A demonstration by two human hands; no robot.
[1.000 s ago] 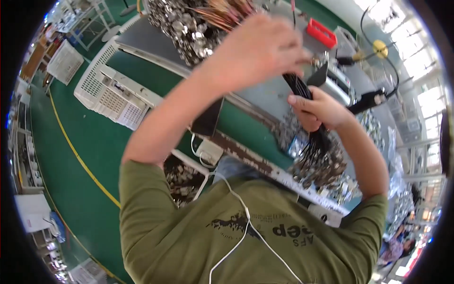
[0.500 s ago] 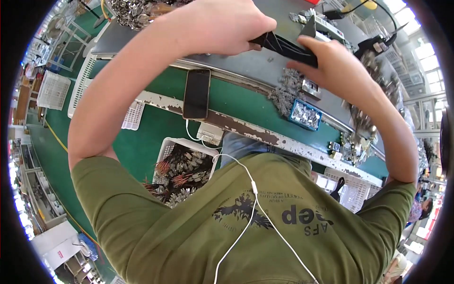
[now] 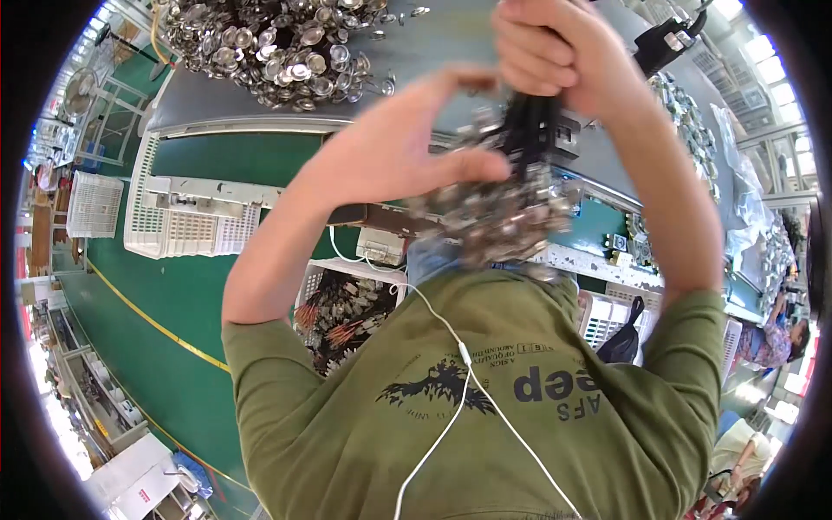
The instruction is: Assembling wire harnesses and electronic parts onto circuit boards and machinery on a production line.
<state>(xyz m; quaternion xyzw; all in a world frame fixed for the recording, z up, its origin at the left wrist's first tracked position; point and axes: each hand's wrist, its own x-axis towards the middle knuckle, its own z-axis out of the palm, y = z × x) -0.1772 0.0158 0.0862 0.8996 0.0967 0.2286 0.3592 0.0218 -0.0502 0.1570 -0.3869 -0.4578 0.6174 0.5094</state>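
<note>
My right hand (image 3: pixel 555 52) is closed around the top of a bundle of black wires (image 3: pixel 530 126) over the front edge of the bench. From the bundle's lower end hangs a blurred cluster of shiny metal parts (image 3: pixel 511 221). To the left of the bundle is my left hand (image 3: pixel 416 143), smeared by motion. Its thumb and fingers are spread apart beside the wires and metal parts, with nothing gripped between them. The cluster hides part of the bench edge behind it.
A heap of round metal parts (image 3: pixel 286 56) lies on the grey bench at the far left. Below the bench edge stands a white basket (image 3: pixel 314 279) of wired parts. A white earphone cable (image 3: pixel 464 351) runs down my shirt. More metal parts (image 3: pixel 685 113) lie at the right.
The black bundle was stretched between both hands and now hangs down from my right hand. My left hand has let go and moved down. The metal cluster has swung to the middle.
</note>
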